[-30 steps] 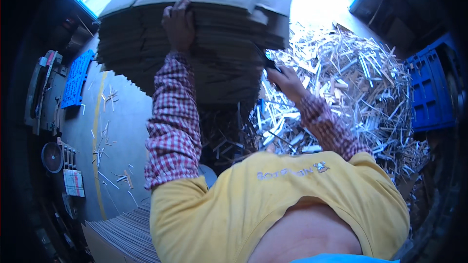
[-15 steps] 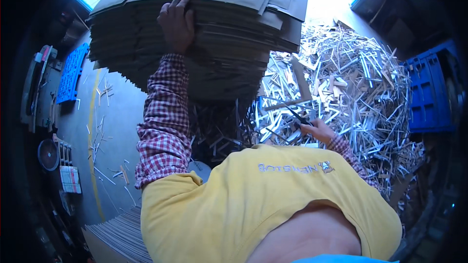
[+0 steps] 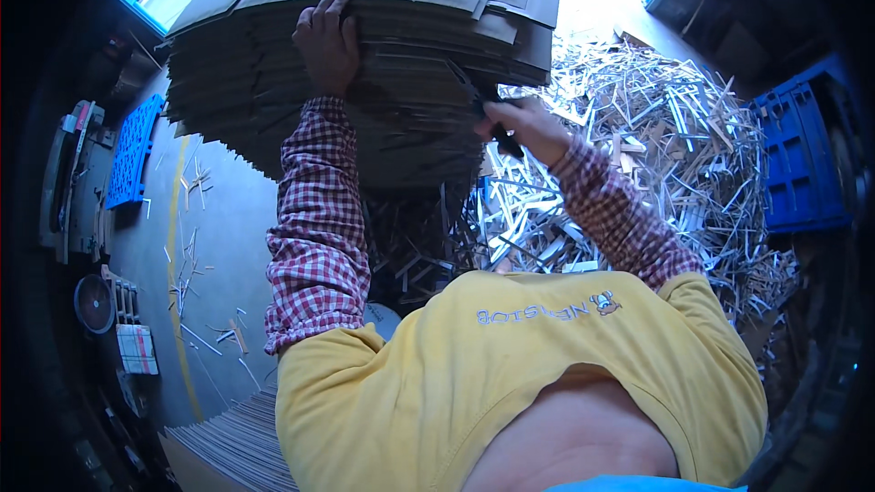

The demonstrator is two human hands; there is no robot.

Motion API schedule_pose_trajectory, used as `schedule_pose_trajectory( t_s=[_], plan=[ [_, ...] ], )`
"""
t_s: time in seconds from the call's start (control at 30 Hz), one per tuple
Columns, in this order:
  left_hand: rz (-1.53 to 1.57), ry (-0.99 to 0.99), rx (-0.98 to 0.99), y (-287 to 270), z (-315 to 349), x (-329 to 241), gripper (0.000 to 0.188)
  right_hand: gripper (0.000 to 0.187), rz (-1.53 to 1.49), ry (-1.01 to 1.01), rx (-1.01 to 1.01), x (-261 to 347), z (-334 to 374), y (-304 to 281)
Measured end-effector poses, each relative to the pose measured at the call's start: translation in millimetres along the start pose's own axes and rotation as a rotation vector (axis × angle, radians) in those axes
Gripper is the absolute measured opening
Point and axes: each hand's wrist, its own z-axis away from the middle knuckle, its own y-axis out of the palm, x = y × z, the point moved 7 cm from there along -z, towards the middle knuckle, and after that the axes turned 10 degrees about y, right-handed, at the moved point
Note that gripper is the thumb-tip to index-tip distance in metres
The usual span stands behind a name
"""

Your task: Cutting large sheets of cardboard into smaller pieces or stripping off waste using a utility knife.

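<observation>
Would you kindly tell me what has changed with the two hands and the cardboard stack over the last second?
The right hand, holding a dark tool, dropped low toward the scrap strips half a second ago and has now risen back to the side of the cardboard stack. Its grip on the tool did not change. The left hand stayed pressed on the stack's upper edge.

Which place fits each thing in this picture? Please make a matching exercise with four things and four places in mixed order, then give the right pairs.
Things
1. left hand
2. right hand
3. blue crate
4. heap of cardboard strips

Places
A. at the far right of the view
B. on the floor, right of the cardboard stack
C. pressed on the stack's upper edge
D. at the stack's right side, gripping a dark tool

Pairs: 1-C, 2-D, 3-A, 4-B
</observation>
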Motion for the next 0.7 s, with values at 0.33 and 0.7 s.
schedule_pose_trajectory(
  t_s=[0.33,0.7],
  plan=[
    [0.029,0.003,0.012,3.3,0.0,6.5,0.025,0.036,0.452,0.344,-0.014,-159.5,91.7,-104.2],
    [0.033,-0.14,0.134,34.3,-46.1,77.9,0.032,0.04,0.227,-0.068,0.064,19.2,-24.9,-2.7]
  ],
)
